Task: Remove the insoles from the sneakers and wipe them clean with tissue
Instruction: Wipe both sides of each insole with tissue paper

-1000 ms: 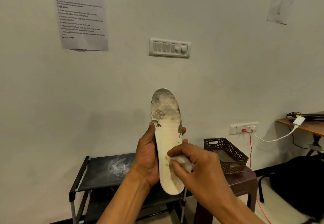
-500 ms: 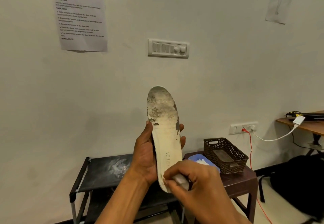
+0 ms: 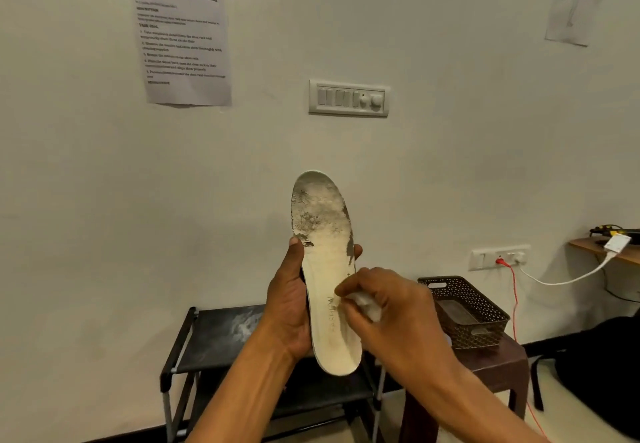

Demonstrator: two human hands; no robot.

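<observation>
A white insole stands upright in front of the wall, toe end up, with grey dirt over its upper part. My left hand grips it from the left, thumb on the front and fingertips showing past its right edge. My right hand pinches a wad of white tissue and presses it against the insole's middle right. No sneakers are in view.
A low black shoe rack stands below against the wall. Right of it a dark brown stool carries a brown perforated basket. A red cable hangs from a wall socket. A dark bag lies at the right.
My right hand with the tissue slid down to the insole's heel end, then came back up to its middle. The left hand kept its grip on the insole.
</observation>
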